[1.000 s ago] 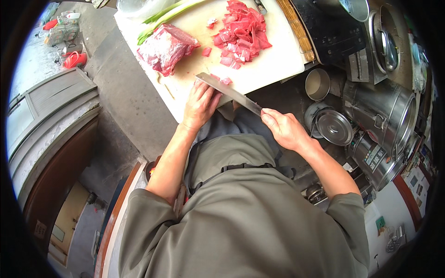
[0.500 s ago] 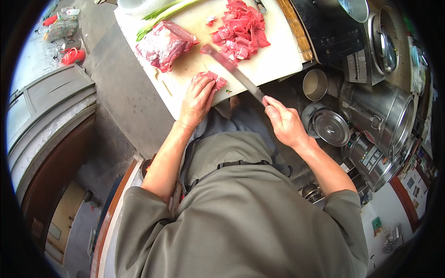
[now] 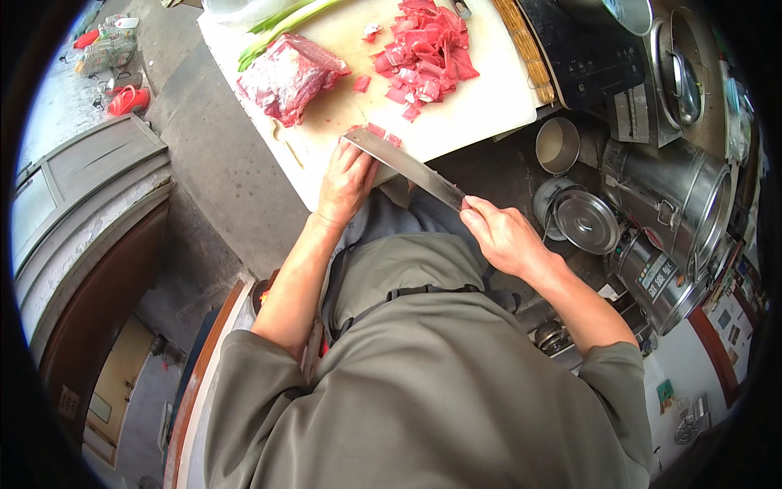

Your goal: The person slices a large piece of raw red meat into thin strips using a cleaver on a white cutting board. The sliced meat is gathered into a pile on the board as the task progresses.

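My right hand [image 3: 507, 238] is closed around the handle of a long-bladed knife [image 3: 414, 169]. The blade slants up and left across the near edge of a pale cutting board [image 3: 456, 134], its tip beside my left fingers. My left hand [image 3: 346, 186] presses on a small piece of raw red meat [image 3: 384, 134], its fingertips partly hidden behind the blade. Beyond lies a large chunk of raw meat [image 3: 289, 79], left of a heap of sliced meat [image 3: 428, 53]. One small cut piece [image 3: 362, 83] sits between them.
Green stalks [image 3: 293, 23] and a translucent bag [image 3: 244, 10] lie at the board's far left. A bamboo mat [image 3: 528, 53] borders its right side. Metal pots and a lid [image 3: 585, 220] stand low on the right. Left, there is a grey counter [image 3: 90, 175].
The knife has come back from the heap toward me and down to my left fingers. A small cut piece now lies apart on the board between chunk and heap.
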`<state>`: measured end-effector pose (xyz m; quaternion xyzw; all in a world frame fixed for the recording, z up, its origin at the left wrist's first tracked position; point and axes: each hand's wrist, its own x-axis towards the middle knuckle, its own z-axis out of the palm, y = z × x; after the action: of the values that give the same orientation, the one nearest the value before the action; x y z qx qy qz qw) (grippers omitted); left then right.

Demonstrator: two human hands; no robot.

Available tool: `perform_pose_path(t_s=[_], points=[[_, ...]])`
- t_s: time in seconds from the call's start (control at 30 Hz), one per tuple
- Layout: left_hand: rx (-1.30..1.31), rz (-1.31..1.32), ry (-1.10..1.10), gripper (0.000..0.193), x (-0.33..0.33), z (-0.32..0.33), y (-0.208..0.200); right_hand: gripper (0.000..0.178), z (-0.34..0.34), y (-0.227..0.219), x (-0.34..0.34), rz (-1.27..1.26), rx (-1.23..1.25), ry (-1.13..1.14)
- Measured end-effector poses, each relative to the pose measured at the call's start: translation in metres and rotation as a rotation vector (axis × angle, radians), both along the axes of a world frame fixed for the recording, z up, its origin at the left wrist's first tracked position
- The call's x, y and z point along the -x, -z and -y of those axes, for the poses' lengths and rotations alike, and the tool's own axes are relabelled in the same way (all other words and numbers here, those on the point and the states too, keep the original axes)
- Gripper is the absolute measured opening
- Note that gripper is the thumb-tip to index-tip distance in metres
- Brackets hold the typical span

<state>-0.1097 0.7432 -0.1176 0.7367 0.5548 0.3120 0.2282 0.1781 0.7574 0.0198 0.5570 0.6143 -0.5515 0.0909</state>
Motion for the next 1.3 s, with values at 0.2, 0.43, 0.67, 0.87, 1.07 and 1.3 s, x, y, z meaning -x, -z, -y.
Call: perform_pose_path(t_s=[0.2, 0.43, 0.67, 0.87, 1.07, 1.3], points=[[-0.006, 0.014, -0.002, 0.031, 0.0, -0.003, -0.001, 0.056, -0.007, -0.006, 0.007, 0.031, 0.02, -0.034], [0.007, 0.018, -0.026, 0.031, 0.0, 0.002, 0.009, 0.041, -0.009, 0.004, 0.016, 0.012, 0.008, -0.022], [0.011, 0.01, -0.033, 0.03, -0.004, 0.003, 0.009, 0.041, -0.018, 0.03, 0.037, 0.001, -0.024, -0.031], [-0.03, 0.008, -0.028, 0.031, -0.002, -0.003, 0.004, 0.05, -0.024, 0.057, 0.043, -0.025, -0.079, -0.043], [-0.08, -0.028, 0.021, 0.032, -0.002, -0.003, -0.003, 0.057, -0.036, 0.051, 0.027, -0.036, -0.123, 0.01], [-0.066, -0.057, 0.092, 0.033, 0.002, -0.002, -0.013, 0.046, -0.015, 0.033, 0.017, -0.071, -0.368, 0.046]])
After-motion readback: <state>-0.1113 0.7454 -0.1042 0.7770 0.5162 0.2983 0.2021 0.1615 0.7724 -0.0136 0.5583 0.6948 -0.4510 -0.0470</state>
